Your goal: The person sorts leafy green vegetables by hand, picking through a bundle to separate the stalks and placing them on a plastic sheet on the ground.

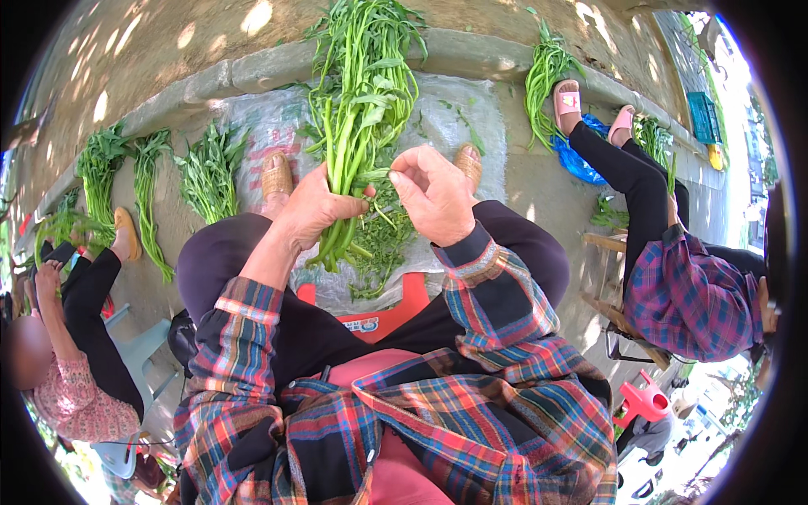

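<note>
My left hand (319, 208) is wrapped around the lower stems of a bunch of water spinach (347, 158). The cut stem ends hang below my fist, and the leafy tops reach away from me. Close to the right side of the bunch, my right hand (435, 192) pinches a small leaf (374, 174) between thumb and forefinger. Whether that leaf is still joined to a stem is hard to see. Beneath my hands, a pile of loose leaves and stem bits (382, 252) lies on a translucent plastic sheet (489, 126).
Tied-looking bunches of greens (211, 170) lie on the ground to the left, and another bunch (546, 82) at upper right. A concrete kerb (271, 69) runs beyond the sheet. One person (82, 391) sits on my left, another (688, 297) on my right. I sit on a red plastic stool (404, 309).
</note>
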`<state>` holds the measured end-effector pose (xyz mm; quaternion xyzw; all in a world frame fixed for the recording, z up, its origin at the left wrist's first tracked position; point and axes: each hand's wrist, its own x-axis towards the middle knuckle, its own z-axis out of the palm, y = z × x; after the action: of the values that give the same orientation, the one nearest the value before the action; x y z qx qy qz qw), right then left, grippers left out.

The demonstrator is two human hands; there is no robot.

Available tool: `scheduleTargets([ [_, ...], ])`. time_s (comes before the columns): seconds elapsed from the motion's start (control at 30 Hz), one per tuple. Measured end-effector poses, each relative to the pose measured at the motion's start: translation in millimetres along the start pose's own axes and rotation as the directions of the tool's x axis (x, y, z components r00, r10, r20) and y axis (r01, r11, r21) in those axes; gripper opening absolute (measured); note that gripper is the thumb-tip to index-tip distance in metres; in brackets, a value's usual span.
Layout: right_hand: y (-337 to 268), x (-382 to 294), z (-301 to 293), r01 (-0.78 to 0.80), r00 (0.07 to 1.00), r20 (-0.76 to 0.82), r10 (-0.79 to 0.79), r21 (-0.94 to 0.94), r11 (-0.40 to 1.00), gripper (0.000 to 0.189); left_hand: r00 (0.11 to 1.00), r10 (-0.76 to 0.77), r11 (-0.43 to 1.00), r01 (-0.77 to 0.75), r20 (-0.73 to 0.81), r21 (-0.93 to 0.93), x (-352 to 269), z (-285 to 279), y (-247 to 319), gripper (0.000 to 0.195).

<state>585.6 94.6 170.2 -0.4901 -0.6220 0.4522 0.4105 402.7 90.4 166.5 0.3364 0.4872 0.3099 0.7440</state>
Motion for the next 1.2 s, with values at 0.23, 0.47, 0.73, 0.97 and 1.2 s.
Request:
scheduleTargets([
  [0.23,-0.3,-1.5,-2.0,-0.144,0.979,0.163,0.125,0.114,0.983,0.007,0.93,0.233,0.937,-0.136,-0.285,0.322,8.1,-9.6,-9.9,0.042],
  [0.47,1.3,-2.5,-0.3,-0.263,0.947,0.245,0.209,0.212,0.941,0.004,0.889,0.332,0.905,-0.204,-0.316,0.374,13.7,-15.4,-14.5,0.039],
  [0.73,-6.6,0.1,0.1,-0.304,0.942,0.281,0.183,0.485,0.82,0.014,0.999,0.022,0.999,-0.024,-0.046,-0.04,16.2,-10.5,-29.9,0.042],
  [0.97,-5.5,6.3,-13.3,-0.213,0.977,0.1,0.188,0.497,0.841,0.021,0.999,0.029,0.839,-0.006,0.033,-0.544,12.3,-8.7,-33.3,0.025],
  [1.2,9.2,0.5,8.3,-0.173,0.977,0.172,0.128,0.281,0.944,0.038,0.971,0.224,0.717,-0.226,-0.089,-0.659,12.1,12.7,-23.3,0.026],
])
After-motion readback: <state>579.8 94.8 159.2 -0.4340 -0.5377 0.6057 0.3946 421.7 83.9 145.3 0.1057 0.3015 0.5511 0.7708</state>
